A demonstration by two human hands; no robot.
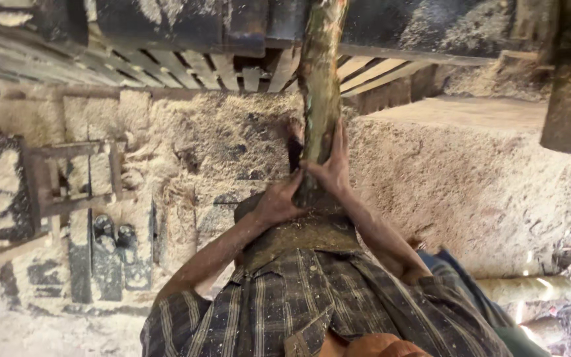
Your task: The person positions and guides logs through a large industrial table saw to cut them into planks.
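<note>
Two bare hands are being kept on one rough log, which is being held lengthwise away from the body and which is running up to the top edge of the view. The right hand is being wrapped around the log's right side, its fingers closed against the bark. The left hand is being pressed against the log's near end from the left, fingers curled on it. That near end is being braced against the chest, just above a plaid shirt. Sawdust is being seen heaped everywhere beneath and to both sides of the log. Left of the log, a dusty wooden frame is lying half buried. Beyond the log's far part, wooden slats are being crossed by it.
</note>
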